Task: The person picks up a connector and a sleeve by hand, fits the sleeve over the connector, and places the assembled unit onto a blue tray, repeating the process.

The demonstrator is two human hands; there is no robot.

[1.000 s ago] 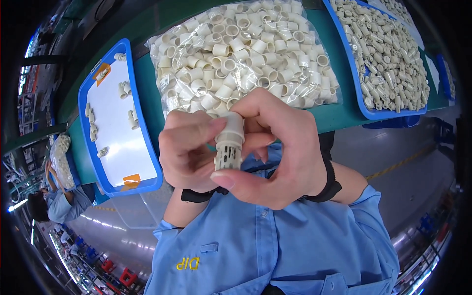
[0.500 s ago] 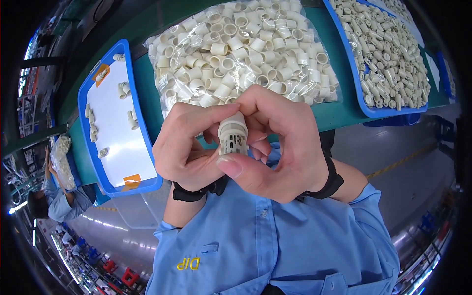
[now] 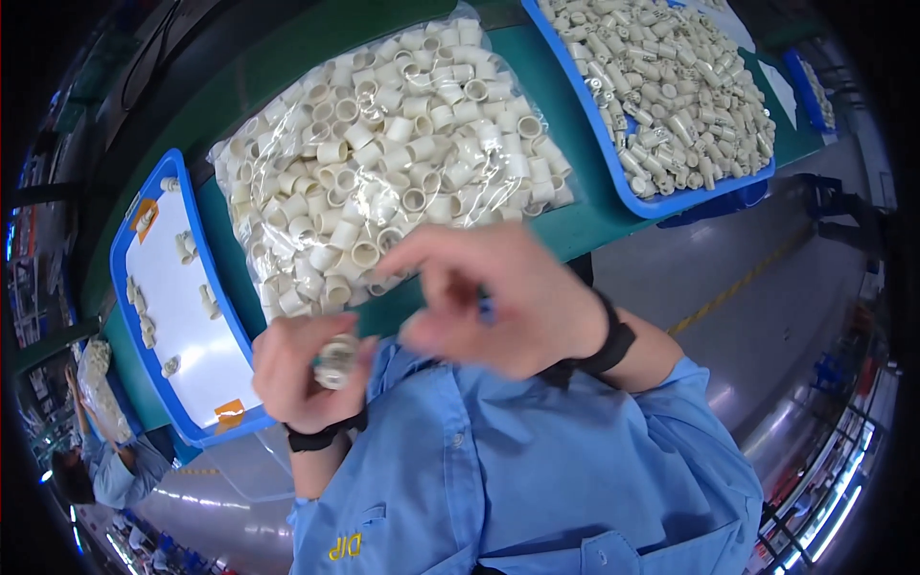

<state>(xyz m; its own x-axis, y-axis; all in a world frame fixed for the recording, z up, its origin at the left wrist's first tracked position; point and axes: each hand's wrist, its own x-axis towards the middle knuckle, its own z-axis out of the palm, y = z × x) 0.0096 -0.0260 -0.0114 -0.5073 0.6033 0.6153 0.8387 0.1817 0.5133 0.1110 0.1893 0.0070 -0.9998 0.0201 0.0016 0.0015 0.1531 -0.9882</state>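
Observation:
My left hand (image 3: 305,369) is closed around a small off-white cylindrical part (image 3: 336,361), whose round end points up between thumb and fingers. To its right, my right hand (image 3: 513,292) is smeared by motion, with thumb and index finger apart and nothing visible between them. It hovers by the near edge of a clear plastic bag (image 3: 383,153) full of short white plastic sleeves. Left of my hands lies a blue-rimmed tray (image 3: 251,422) with a white bottom, where several assembled cylindrical parts (image 3: 209,300) rest in small groups.
A blue bin (image 3: 628,196) heaped with small beige cylindrical parts (image 3: 671,105) stands at the far right of the green bench (image 3: 604,216). Orange tape pieces (image 3: 229,414) mark the tray. At the far left another person (image 3: 125,470) works beside a bag of parts.
My hands have separated. The left moved down and left with the cylindrical part; the right let go of it. The view has shifted, so the bench things sit further left.

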